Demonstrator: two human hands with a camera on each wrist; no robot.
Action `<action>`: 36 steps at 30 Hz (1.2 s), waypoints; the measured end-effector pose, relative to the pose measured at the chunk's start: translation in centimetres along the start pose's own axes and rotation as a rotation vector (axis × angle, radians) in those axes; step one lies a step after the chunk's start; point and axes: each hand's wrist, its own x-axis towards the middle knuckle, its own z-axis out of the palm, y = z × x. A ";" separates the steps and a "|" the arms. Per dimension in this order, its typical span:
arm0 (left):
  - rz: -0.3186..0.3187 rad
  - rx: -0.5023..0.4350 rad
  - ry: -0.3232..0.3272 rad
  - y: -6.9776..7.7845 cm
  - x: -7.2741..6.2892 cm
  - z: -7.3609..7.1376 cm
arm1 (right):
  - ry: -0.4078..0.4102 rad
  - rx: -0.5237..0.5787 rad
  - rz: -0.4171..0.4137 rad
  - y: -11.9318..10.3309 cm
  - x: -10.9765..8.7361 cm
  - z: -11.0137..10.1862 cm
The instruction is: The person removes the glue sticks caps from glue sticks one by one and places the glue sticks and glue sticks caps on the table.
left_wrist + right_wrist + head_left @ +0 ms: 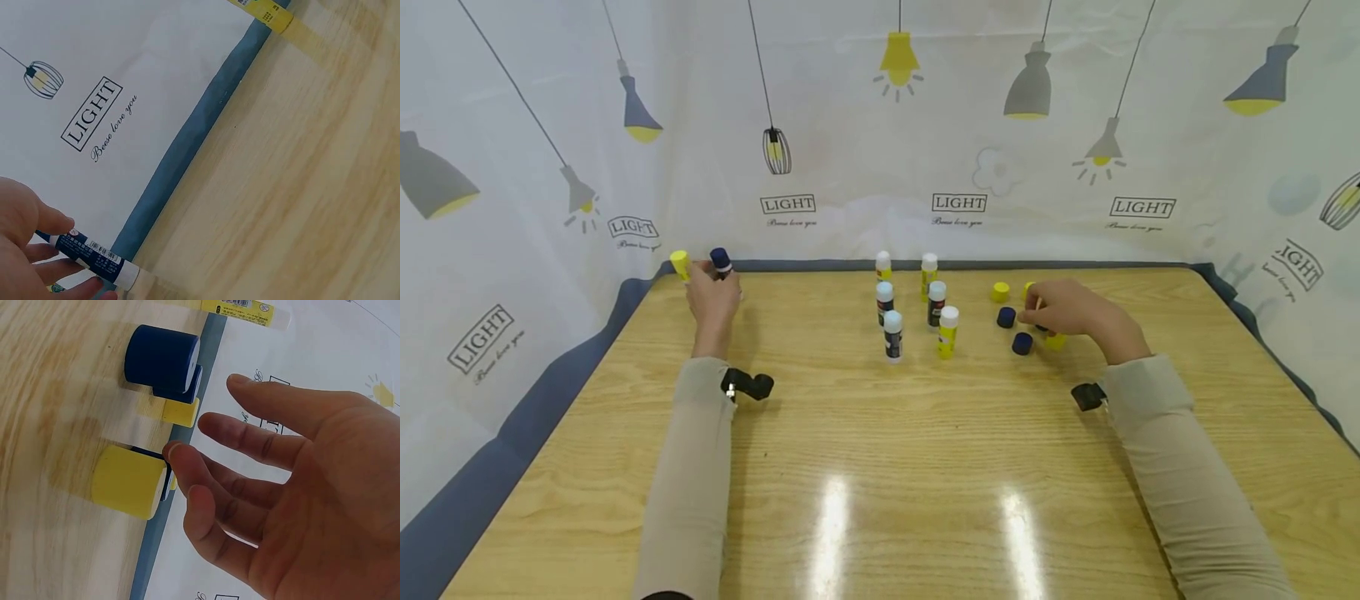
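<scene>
At the back left of the table, my left hand [712,293] holds a glue stick with a dark blue label [94,257] between thumb and fingers. Its dark blue cap [720,259] is uppermost and its white end points down at the table. Just left of that hand is a yellow-capped glue stick [680,262], partly hidden behind it. My right hand [1073,308] is over a group of loose caps, its fingers loosely bent and holding nothing in the right wrist view. Nearest its fingertips is a yellow cap [128,482]; a dark blue cap [161,357] stands beside it.
Several white-topped glue sticks stand upright in two rows mid-table, among them a yellow one [947,335] and a dark one [892,337]. Left of the right hand lie another yellow cap [1000,292] and blue cap [1022,343]. A printed curtain [857,167] hangs behind the table.
</scene>
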 end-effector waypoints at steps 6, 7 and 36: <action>-0.073 -0.044 -0.113 0.5 0.8 0.0 | 0.013 0.035 -0.002 0.2 -0.4 -0.4; -0.081 -0.056 -0.129 0.5 0.9 0.1 | 0.016 0.050 -0.003 0.3 -0.5 -0.5; -0.119 0.027 -0.203 1.0 0.7 1.7 | 0.037 0.088 -0.032 -1.7 -1.4 -1.8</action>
